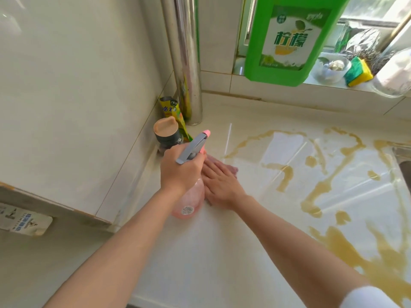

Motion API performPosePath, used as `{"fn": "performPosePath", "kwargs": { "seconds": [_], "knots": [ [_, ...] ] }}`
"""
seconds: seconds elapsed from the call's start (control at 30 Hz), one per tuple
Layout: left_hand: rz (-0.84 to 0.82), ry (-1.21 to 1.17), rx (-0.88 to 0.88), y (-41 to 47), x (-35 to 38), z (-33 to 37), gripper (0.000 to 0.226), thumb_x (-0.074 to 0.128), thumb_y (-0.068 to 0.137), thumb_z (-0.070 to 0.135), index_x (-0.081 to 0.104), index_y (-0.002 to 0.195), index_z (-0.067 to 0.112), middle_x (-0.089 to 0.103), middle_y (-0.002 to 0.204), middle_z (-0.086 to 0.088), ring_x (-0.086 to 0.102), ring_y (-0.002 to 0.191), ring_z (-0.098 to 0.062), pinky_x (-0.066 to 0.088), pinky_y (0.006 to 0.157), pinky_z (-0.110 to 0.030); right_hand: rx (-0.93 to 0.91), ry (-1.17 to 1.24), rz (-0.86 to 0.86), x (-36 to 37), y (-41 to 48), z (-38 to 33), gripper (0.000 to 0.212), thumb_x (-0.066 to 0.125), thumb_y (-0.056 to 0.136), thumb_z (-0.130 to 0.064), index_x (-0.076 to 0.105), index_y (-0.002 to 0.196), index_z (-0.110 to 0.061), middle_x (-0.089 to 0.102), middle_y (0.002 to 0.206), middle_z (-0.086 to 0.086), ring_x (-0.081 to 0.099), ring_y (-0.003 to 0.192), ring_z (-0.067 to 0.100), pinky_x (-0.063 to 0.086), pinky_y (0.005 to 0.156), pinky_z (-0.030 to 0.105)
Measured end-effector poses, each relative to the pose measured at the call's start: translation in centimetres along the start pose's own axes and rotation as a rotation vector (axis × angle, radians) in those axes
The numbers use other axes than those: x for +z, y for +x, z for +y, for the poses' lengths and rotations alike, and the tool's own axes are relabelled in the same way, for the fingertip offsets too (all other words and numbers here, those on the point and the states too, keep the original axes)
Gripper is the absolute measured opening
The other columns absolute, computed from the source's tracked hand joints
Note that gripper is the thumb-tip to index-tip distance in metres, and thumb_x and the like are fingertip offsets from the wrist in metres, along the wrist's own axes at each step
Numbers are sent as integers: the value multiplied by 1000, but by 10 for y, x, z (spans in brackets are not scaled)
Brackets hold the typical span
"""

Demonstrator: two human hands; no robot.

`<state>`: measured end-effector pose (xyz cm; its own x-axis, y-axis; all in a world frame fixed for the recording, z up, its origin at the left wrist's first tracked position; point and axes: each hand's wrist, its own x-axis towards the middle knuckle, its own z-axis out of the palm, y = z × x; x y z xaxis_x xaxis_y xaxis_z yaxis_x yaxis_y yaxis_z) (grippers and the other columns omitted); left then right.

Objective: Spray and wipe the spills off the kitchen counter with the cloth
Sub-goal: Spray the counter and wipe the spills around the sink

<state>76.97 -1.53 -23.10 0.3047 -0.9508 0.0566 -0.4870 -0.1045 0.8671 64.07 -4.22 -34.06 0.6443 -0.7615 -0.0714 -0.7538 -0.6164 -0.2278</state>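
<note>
My left hand (178,170) grips the neck of a pink spray bottle (191,201) with a grey trigger head and a pink nozzle that points up and to the right. Flat beside it lies my right hand (219,182), pressing down on a pinkish cloth (232,168), most of which the hand hides. Brown spills (287,176) streak the pale kitchen counter (200,252) to the right of both hands, with a bigger puddle (378,263) near the front right.
A dark jar with a tan lid (166,134) and a yellow-green packet (175,112) stand in the corner by a steel pipe (186,63). A large green detergent bottle (289,38), a sponge (359,71) and bowls sit on the window sill. A sink edge (402,156) shows at far right.
</note>
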Motion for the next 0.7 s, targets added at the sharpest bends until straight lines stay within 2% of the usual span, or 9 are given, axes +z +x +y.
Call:
{"fn": "performPosePath", "kwargs": {
  "seconds": [0.07,0.17,0.27,0.33,0.4,0.5,0.57,0.63,0.7],
  "knots": [
    [-1,-3,-16,6,4,-1,36,52,75,33,67,76,0,65,69,-22,63,70,-41,56,67,-57,118,-15,-3,-8,13,23,72,-5,84,-50,14,151,-35,4,162,-2,-3,149,18,-6,119,36],
    [-11,-1,-34,7,8,0,38,52,74,35,69,75,1,68,73,-21,65,72,-41,56,67,-58,348,-7,-7,-19,13,57,57,7,94,-50,8,151,-41,-3,162,-3,-9,148,18,-7,117,36],
    [-15,-36,-49,5,13,8,38,53,74,36,72,76,3,72,76,-19,66,73,-40,56,68,-58,619,80,-58,-35,-5,99,56,11,99,-48,-2,152,-36,-14,161,-1,-16,147,19,-9,118,39],
    [-29,-56,-51,5,19,15,41,53,73,38,73,77,2,71,77,-21,66,73,-42,56,69,-59,782,129,-18,-40,-23,117,59,12,100,-46,-6,153,-29,-15,161,1,-15,147,21,-9,119,42],
    [-51,-63,-36,6,27,20,46,51,71,40,71,77,0,70,78,-23,65,73,-44,56,68,-60,847,94,15,-37,-36,120,59,12,100,-43,-6,153,-25,-14,161,3,-14,147,21,-8,119,43],
    [-75,-64,-22,10,40,29,45,50,71,38,69,78,-3,69,79,-25,65,73,-45,56,66,-60,702,31,28,-26,-49,96,61,4,95,-47,0,153,-29,-8,162,-1,-9,148,21,-8,117,41],
    [-81,-73,-22,15,51,35,44,51,68,41,69,75,2,70,76,-22,65,71,-43,56,67,-59,480,-26,11,-22,-63,74,68,1,90,-50,18,152,-28,12,161,-1,11,148,24,-1,116,40],
    [-94,-91,-32,18,63,41,42,51,65,46,68,73,9,70,72,-17,65,70,-42,57,68,-57,280,-52,19,-14,-80,67,58,14,97,-46,39,145,-26,36,152,1,34,140,27,11,112,40],
    [-113,-95,-35,20,75,45,42,51,64,46,67,72,8,69,71,-16,65,68,-42,57,68,-58,236,-55,5,-13,-95,78,53,24,97,-45,40,144,-29,38,151,-3,34,140,24,12,112,37]
  ]
}}
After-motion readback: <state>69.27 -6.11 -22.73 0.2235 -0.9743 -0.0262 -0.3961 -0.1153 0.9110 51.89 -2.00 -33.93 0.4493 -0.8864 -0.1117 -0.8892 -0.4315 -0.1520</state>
